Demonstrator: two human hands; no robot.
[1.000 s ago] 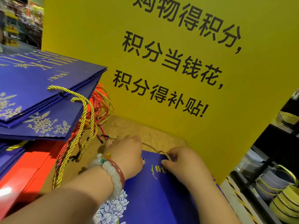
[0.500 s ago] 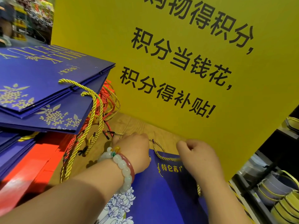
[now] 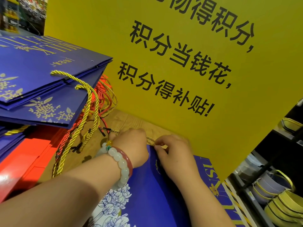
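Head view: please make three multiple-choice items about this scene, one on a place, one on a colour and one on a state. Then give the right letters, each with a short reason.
1. Where is the stack of blue bags relative to the left hand?
A. To its left and higher.
B. To its right.
C. Under it.

2. What colour is the cord that the right hand pinches?
A. Red.
B. Gold.
C. White.

3. How is the white-flowered blue bag placed?
A. Standing open.
B. Lying flat.
C. Hanging from a hook.

Answers:
1 A: the stack fills the upper left of the view, above the wrist.
2 B: a twisted gold cord runs into the fingertips.
3 B: its printed face lies flat, by the wooden table, under both forearms.
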